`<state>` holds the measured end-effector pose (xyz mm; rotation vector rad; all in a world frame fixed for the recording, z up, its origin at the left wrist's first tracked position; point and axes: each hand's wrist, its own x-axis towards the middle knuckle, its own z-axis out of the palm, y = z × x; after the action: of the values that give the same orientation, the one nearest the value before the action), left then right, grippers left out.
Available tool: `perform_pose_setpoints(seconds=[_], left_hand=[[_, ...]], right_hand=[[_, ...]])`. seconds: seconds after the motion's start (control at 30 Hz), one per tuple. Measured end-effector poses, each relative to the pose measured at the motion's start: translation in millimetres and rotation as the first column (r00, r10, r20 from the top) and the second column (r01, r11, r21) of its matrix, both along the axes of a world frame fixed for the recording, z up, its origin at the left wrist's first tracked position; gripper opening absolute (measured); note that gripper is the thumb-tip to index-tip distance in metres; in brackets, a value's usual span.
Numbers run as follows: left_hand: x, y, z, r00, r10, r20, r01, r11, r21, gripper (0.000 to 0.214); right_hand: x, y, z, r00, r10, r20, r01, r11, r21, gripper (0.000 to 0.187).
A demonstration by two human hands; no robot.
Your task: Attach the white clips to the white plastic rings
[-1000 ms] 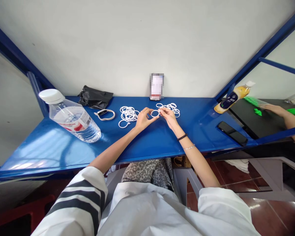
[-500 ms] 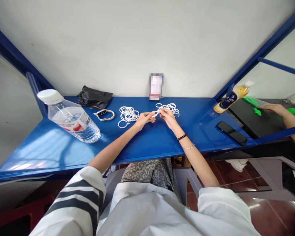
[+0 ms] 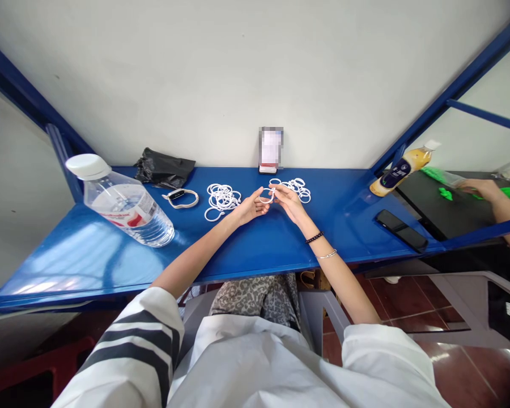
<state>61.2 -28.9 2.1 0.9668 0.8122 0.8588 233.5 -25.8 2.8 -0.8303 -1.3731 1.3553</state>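
Note:
My left hand (image 3: 249, 207) and my right hand (image 3: 289, 204) meet over the middle of the blue table (image 3: 280, 243). Both pinch one white ring (image 3: 266, 196) between their fingertips, just above the tabletop. A pile of white rings (image 3: 221, 199) lies to the left of my left hand. A second, smaller pile of white rings (image 3: 296, 187) lies just beyond my right hand. My right wrist wears a dark bead bracelet and a thin silver bangle.
A large water bottle (image 3: 121, 201) lies at the left. A smartwatch (image 3: 181, 198) and a black bag (image 3: 164, 169) sit behind it. A small card (image 3: 271, 149) leans on the wall. A juice bottle (image 3: 402, 167) and phone (image 3: 402, 229) are right; another person's hand (image 3: 478, 187) works beyond.
Both hands have kept hold of the white ring and turned it between the fingertips; they shifted slightly but stayed over the same spot. The other person's hand moved a little.

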Motion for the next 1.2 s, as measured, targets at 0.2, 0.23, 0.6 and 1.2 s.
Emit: perform_pose_setpoints(seconds=[0.2,0.23,0.6,1.2], left_hand=[[2,0,-3.9,0.999,-0.045,-0.016,0.045,0.998,0.036,0.067],[3,-1,-5.3,1.0,-0.019,-0.019,0.021,0.996,0.082,0.066],[6,-4,-16.9,0.921,0.328,-0.209,-0.092,0.706,0.702,0.055],[6,-6,-13.9,0.868,0.462,-0.184,-0.141,0.585,0.799,0.05]], right_hand=[[-3,2,-1.3,0.997,-0.076,-0.01,0.076,0.997,0.007,0.035],[-3,3,-1.6,0.995,-0.094,-0.02,0.094,0.996,0.002,0.035],[0,8,-7.1,0.985,-0.174,-0.016,0.175,0.984,0.04,0.032],[-1,6,-4.7,0.979,-0.188,0.072,0.178,0.976,0.126,0.033]])
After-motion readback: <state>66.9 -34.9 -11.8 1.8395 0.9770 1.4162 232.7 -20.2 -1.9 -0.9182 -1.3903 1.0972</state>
